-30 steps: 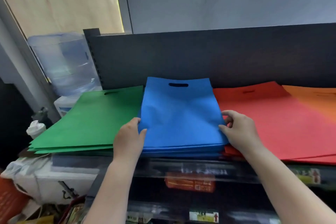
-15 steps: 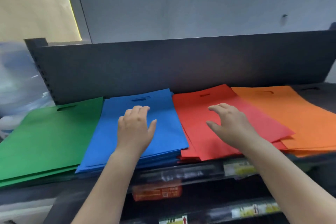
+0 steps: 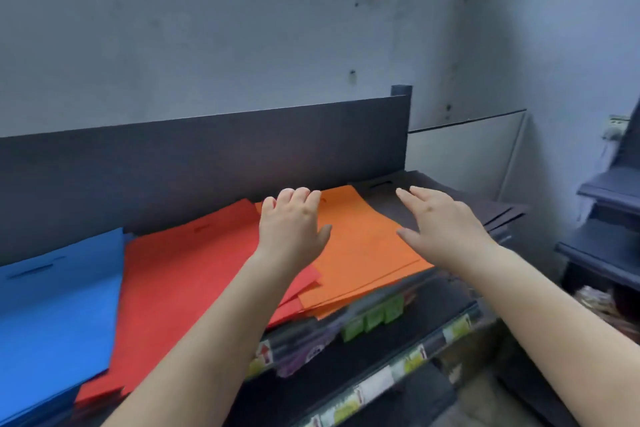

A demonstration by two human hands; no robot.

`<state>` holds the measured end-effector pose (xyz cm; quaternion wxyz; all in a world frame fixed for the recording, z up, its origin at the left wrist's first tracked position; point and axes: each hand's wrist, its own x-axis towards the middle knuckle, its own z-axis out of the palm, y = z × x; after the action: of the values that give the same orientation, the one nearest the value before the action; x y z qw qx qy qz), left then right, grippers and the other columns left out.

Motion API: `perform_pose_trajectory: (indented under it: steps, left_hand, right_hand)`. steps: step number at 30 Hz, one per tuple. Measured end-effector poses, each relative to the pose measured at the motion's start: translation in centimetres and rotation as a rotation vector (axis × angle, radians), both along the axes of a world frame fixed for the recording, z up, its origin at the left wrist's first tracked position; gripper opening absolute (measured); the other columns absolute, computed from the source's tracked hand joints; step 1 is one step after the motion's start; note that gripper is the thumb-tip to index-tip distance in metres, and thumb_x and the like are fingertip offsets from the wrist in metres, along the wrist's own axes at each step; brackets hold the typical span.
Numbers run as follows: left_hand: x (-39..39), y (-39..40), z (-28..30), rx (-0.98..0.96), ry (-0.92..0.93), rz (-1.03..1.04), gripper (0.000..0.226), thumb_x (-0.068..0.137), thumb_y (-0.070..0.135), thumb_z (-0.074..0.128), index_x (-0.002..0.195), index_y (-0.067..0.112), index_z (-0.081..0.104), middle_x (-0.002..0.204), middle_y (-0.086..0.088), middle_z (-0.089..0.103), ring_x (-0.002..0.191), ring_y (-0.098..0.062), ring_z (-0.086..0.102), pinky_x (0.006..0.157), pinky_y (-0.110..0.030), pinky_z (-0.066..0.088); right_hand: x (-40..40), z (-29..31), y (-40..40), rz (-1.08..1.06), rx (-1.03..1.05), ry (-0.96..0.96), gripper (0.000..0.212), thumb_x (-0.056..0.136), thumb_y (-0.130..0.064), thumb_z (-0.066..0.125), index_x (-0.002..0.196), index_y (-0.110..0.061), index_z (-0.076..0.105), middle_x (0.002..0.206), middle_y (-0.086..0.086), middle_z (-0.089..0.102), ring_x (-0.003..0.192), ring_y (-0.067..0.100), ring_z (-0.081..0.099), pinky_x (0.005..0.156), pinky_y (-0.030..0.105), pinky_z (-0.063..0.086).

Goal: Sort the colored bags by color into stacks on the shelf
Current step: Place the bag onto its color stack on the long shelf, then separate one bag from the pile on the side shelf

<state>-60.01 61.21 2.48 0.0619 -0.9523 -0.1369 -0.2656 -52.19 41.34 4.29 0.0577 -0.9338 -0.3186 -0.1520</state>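
Bags lie in flat stacks along the dark shelf (image 3: 207, 149): blue stack (image 3: 52, 305) at 8 o'clock, red stack (image 3: 187, 274) beside it, its right edge under the orange stack (image 3: 360, 253) at centre, dark stack (image 3: 450, 198) toward 2 o'clock. Left hand (image 3: 291, 229) sits over the orange stack's far left corner, fingers loosely bent, holding nothing. Right hand (image 3: 443, 222), fingers straight and spread, is over the orange and dark stacks' shared edge; contact cannot be told.

Blue bags (image 3: 55, 315), red bags (image 3: 180, 288), orange bags (image 3: 360, 246) and dark brown bags (image 3: 460, 201) (almost black) lie against the shelf's dark back panel (image 3: 207, 156); green tags (image 3: 374, 317) hang below.
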Motion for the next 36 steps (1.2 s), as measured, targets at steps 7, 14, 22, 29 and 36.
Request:
perform_pose_trajectory:
  steps: [7, 14, 22, 29, 36]
  left_hand:
    - [10.0, -11.8, -1.4, -0.020, 0.041, -0.198, 0.059, 0.092, 0.049, 0.046, 0.143, 0.022, 0.032, 0.142, 0.005, 0.041, 0.132, -0.020, 0.033, 0.099, -0.036, 0.028]
    - [17.6, -23.4, -3.6, -0.050, 0.095, -0.431, 0.057, 0.092, 0.049, 0.045, 0.141, 0.023, 0.035, 0.143, 0.005, 0.041, 0.132, -0.020, 0.034, 0.101, -0.035, 0.027]
    - [25.2, -35.2, -5.1, -0.048, 0.152, -0.654, 0.055, 0.093, 0.049, 0.044, 0.140, 0.022, 0.035, 0.143, 0.004, 0.041, 0.132, -0.021, 0.035, 0.103, -0.037, 0.027]
    - [34.5, -43.8, -5.1, -0.032, 0.149, -0.759, 0.053, 0.092, 0.049, 0.044, 0.137, 0.022, 0.036, 0.141, 0.004, 0.043, 0.131, -0.022, 0.037, 0.100, -0.036, 0.029]
    - [44.9, -49.6, -4.9, -0.038, 0.141, -0.799, 0.058, 0.092, 0.051, 0.045, 0.141, 0.022, 0.033, 0.144, 0.004, 0.041, 0.132, -0.020, 0.037, 0.101, -0.036, 0.030]
  right_hand:
    - [6.2, -0.9, -13.7, -0.266, -0.068, -0.005, 0.067, 0.094, -0.047, 0.044, 0.151, -0.024, 0.018, 0.154, 0.001, 0.027, 0.143, 0.021, 0.020, 0.111, 0.039, 0.027]
    - [9.4, -2.9, -25.9, -0.528, -0.098, 0.068, 0.067, 0.094, -0.049, 0.045, 0.150, -0.026, 0.018, 0.155, 0.000, 0.024, 0.145, 0.021, 0.017, 0.113, 0.040, 0.022]
    - [12.5, -4.4, -36.3, -0.730, -0.107, 0.120, 0.066, 0.094, -0.047, 0.044, 0.151, -0.025, 0.017, 0.157, -0.001, 0.021, 0.145, 0.020, 0.014, 0.115, 0.041, 0.019]
    - [19.0, -4.2, -43.8, -0.839, -0.096, 0.113, 0.067, 0.094, -0.047, 0.047, 0.150, -0.025, 0.019, 0.158, 0.000, 0.018, 0.146, 0.021, 0.013, 0.115, 0.041, 0.019]
    - [27.9, -3.4, -49.5, -0.885, -0.071, 0.117, 0.063, 0.094, -0.046, 0.046, 0.149, -0.024, 0.023, 0.155, 0.001, 0.026, 0.144, 0.021, 0.018, 0.113, 0.040, 0.022]
